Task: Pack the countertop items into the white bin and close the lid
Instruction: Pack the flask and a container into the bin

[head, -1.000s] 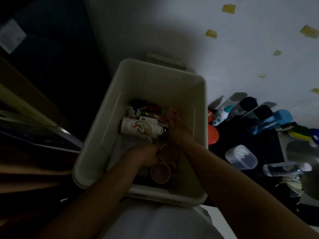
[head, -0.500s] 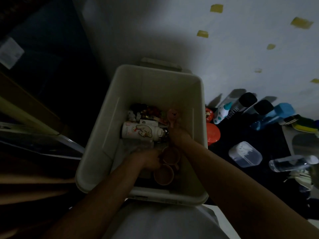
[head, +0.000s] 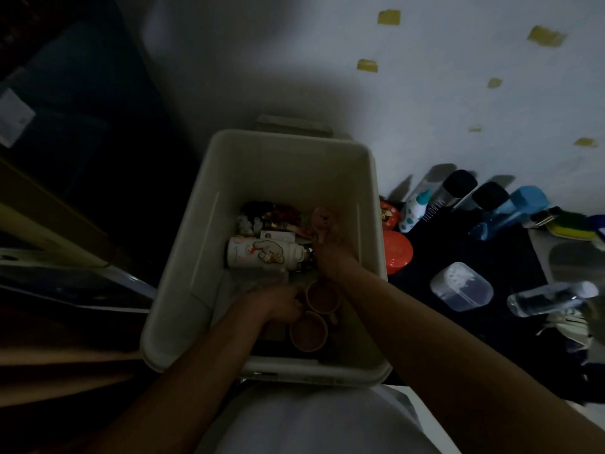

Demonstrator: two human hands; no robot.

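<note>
From the head view, both hands reach into the open white bin (head: 183,290). The right hand (head: 335,255) grips the stem of a pink bear-faced item (head: 322,218), just beside a white cartoon bottle (head: 262,255) lying on its side. The left hand (head: 281,304) touches a pink cup (head: 323,294); it is too dim to tell how its fingers lie. A clear container (head: 461,286) and a blue bottle (head: 510,213) are on the dark countertop (head: 491,329) to the right.

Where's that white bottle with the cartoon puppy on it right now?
In the head view, the white cartoon bottle lies on its side inside the white bin, near its middle, just left of the right hand and beyond the two pink cups.
</note>
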